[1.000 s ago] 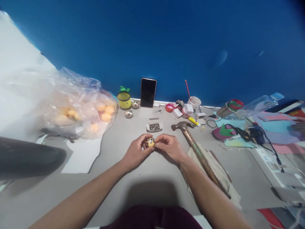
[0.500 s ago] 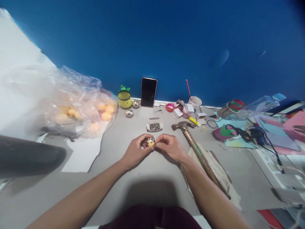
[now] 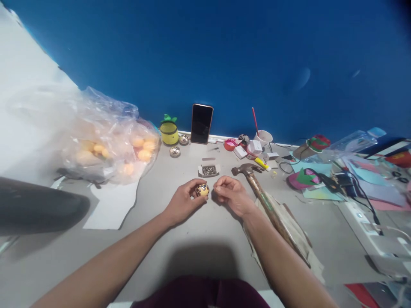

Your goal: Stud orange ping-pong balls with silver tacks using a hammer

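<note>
My left hand holds a small yellow ball between thumb and fingers. Dark, shiny round studs cover part of its surface. To the right of the ball, a short gap away, my right hand is closed with thumb and fingertips pinched together. Whatever those fingertips hold, if anything, is too small to make out. Just beyond both hands lies a small open box filled with tiny shiny metal pieces. A claw hammer rests on a folded cloth beside my right forearm.
A phone leans on the blue wall. Two shiny studded balls sit near a yellow pot. Clear bags of yellow balls stand at left. At right are a white cup, coloured paper and a power strip.
My right hand has moved slightly right, off the ball, with its fingers curled closer together. My left hand keeps the ball in nearly the same place; its studded side looks turned a little.
</note>
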Motion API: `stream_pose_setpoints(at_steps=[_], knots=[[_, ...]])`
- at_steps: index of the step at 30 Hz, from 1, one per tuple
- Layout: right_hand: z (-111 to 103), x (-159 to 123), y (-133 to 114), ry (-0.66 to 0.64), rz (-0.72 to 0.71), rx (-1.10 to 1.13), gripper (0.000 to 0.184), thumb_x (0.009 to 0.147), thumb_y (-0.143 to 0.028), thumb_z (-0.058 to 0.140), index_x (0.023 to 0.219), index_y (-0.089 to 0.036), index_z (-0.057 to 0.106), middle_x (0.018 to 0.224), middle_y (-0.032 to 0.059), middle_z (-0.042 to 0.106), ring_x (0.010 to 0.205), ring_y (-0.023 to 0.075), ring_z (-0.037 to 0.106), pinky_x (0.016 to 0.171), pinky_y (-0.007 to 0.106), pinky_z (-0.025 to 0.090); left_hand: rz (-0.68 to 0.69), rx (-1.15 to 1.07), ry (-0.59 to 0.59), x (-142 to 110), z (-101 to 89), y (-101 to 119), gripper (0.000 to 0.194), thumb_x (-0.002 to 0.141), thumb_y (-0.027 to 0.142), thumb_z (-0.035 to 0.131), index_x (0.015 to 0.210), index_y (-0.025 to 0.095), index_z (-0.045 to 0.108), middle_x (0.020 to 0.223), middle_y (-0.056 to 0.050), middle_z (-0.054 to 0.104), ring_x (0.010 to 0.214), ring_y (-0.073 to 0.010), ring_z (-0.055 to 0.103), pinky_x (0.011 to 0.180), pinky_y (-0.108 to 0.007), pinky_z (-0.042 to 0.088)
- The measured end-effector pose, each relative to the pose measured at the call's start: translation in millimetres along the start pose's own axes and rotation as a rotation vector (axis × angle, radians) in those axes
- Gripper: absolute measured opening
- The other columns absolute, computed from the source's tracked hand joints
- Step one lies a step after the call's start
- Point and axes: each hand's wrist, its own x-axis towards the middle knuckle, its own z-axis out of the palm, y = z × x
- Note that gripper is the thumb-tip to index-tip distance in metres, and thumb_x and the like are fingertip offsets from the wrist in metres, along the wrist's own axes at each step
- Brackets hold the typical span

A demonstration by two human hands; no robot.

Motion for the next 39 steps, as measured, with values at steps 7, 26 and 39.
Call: stream_pose_setpoints(at_steps=[7, 26, 39], knots=[[5.3, -1.6, 1.8, 0.057, -0.126, -0.359, 0.015, 0.074, -0.032, 0.081, 0.076, -0.02, 0.071, 0.069, -0.001, 0.067, 0.061, 0.0116, 0.055, 0.059, 0.026, 0.044, 0.005, 0.001, 0.005, 0.9, -0.2, -2.8, 0.045, 0.077, 0.033, 0.076, 0.118, 0.018, 0.07, 0.095, -0.003, 0.074, 0.079, -0.0174, 0.063, 0.072, -0.028, 0.051], [11.8, -3.3, 9.5, 0.083, -0.438, -0.666, 0.009, 0.083, -0.024, 0.072, 0.076, -0.023, 0.076, 0.081, 0.0015, 0.07, 0.077, 0.0161, 0.065, 0.071, 0.028, 0.049, 0.062, -0.077, 0.042, 0.9, 1.4, -3.0, 0.04, 0.076, 0.033, 0.079, 0.113, 0.018, 0.071, 0.102, -0.005, 0.074, 0.082, -0.0171, 0.063, 0.077, -0.03, 0.051], [8.0, -2.7, 9.2, 0.056, -0.332, -0.606, 0.005, 0.081, -0.027, 0.078, 0.077, -0.026, 0.081, 0.082, 0.0026, 0.07, 0.079, 0.0181, 0.064, 0.074, 0.032, 0.05, 0.066, -0.24, -0.009, -1.1, 0.7, -5.5, 0.05, 0.081, 0.042, 0.081, 0.123, 0.018, 0.071, 0.119, -0.01, 0.074, 0.105, -0.0247, 0.069, 0.094, -0.035, 0.054]])
